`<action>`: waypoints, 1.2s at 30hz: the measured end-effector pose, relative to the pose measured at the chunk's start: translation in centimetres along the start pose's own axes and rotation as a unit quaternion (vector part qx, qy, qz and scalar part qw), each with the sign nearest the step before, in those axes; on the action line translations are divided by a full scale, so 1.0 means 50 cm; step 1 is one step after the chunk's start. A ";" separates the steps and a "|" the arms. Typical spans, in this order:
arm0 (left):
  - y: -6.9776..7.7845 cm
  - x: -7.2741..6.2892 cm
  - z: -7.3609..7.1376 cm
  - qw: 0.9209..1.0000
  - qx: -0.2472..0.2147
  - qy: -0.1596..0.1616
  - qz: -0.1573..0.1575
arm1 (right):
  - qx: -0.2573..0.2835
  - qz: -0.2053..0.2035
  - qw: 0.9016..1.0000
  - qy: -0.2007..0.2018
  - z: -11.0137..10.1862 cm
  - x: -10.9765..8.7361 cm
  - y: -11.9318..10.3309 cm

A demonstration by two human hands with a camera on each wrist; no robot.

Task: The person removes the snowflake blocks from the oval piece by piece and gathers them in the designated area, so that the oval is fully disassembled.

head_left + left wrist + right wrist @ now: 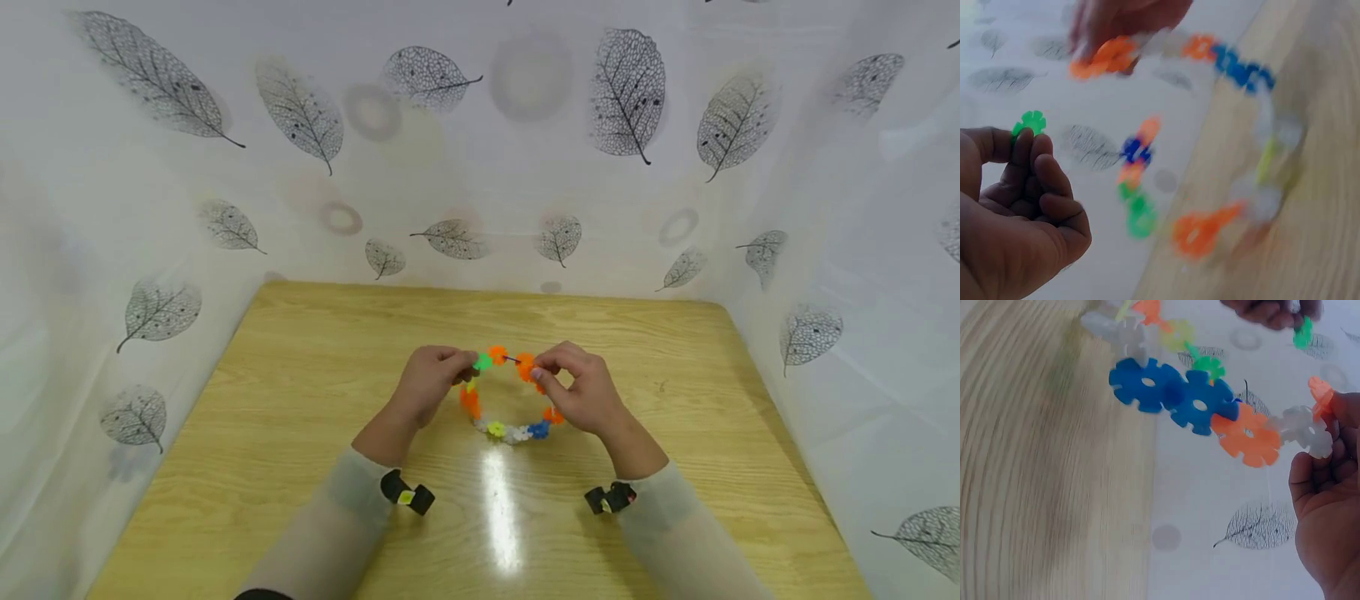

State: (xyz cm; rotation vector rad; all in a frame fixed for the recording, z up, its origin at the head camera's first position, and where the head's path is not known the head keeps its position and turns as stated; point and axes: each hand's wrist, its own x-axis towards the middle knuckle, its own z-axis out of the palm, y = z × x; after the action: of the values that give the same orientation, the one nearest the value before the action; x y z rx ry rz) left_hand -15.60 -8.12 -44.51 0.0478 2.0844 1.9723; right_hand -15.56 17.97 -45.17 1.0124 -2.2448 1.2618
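A chain of interlocking flower-shaped plastic discs [1199,404] curves in a loop between the two hands, in orange, blue, white, yellow and green. My right hand [588,387] pinches an orange disc [1113,56] at one end of it, with a white disc [1311,431] right beside the fingers. Between thumb and fingertips, my left hand [427,383] holds a single green disc [1032,123], apart from the chain in the left wrist view. The chain's other end hangs between the hands, with a dark blue disc [1136,152] and an orange one at its tip.
Both hands are over a light wooden table [300,400]. White sheeting [465,167] printed with leaves stands behind and on both sides. Each wrist wears a small black camera on a band, one at the left [408,493] and one at the right [611,497].
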 end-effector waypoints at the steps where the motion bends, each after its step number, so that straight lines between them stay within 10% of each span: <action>1: 0.002 0.001 -0.009 1.000 -0.004 0.007 0.004 | -0.003 -0.001 1.000 0.009 -0.005 0.000 0.000; 11: -0.010 0.001 -0.071 0.998 0.054 -0.008 -0.002 | 0.003 0.009 1.000 0.023 -0.032 0.019 -0.062; 23: -0.066 0.013 -0.173 0.995 0.069 0.061 -0.038 | 0.024 0.014 0.999 0.018 -0.014 -0.014 0.011; 36: -0.108 0.029 -0.238 0.971 0.210 0.102 -0.041 | 0.023 0.000 0.999 0.026 -0.027 0.015 -0.067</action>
State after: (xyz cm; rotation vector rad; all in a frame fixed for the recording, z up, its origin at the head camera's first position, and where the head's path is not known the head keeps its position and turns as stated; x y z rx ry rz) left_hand -18.73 -19.82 -49.64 -0.1642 2.5582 1.5128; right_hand -13.63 17.66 -42.07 0.9841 -2.1855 1.3306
